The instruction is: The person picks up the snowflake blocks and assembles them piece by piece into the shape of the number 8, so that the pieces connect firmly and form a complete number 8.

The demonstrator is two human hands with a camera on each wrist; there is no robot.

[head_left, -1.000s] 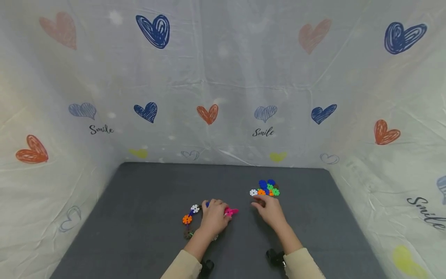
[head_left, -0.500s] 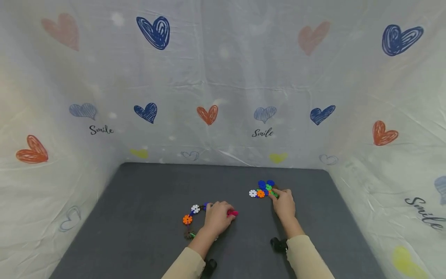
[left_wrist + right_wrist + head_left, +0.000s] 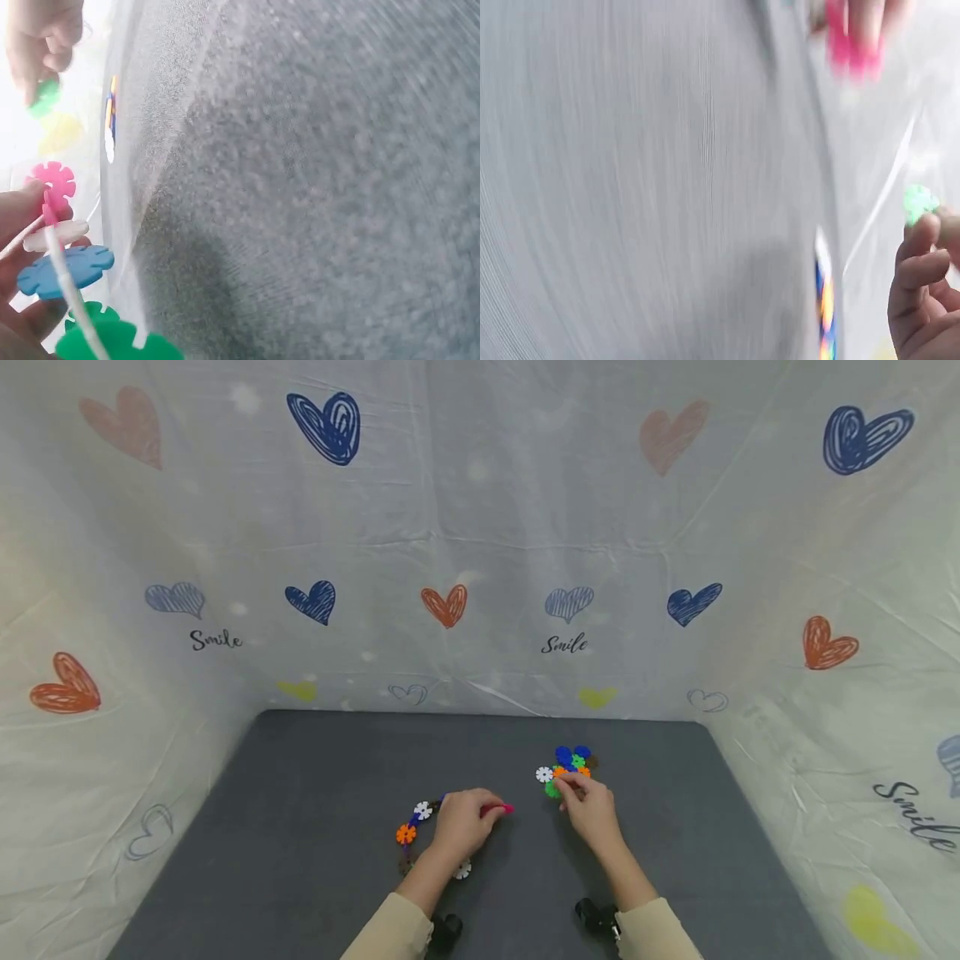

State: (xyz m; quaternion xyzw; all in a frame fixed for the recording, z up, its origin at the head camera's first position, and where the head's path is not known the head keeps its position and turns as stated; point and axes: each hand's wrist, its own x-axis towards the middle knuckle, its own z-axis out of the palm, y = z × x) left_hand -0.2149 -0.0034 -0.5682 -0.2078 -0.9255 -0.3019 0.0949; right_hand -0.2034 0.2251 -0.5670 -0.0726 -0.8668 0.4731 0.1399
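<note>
My left hand (image 3: pixel 461 825) pinches a pink notched flower disc (image 3: pixel 55 181) at the end of a chain of linked plastic discs. White, blue (image 3: pixel 67 271) and green (image 3: pixel 120 341) discs follow it in the left wrist view. Part of the chain curves left of the hand, with an orange disc (image 3: pixel 406 833) and a white disc (image 3: pixel 423 811); the hand hides the rest. Held between the thumb and fingers of my right hand (image 3: pixel 592 814) is a green flower disc (image 3: pixel 919 202), raised to the right of the pink one and apart from it.
Beyond my right hand lies a small group of loose discs, among them blue (image 3: pixel 563 755), brown (image 3: pixel 592 762) and white (image 3: pixel 544 774) ones. The dark grey table (image 3: pixel 322 777) meets a pale curtain (image 3: pixel 495 510) printed with hearts at the back and sides.
My right hand has picked the green disc from the group and carried it left and nearer. My left hand has stayed around the chain's end, its grip on the pink disc shifting slightly.
</note>
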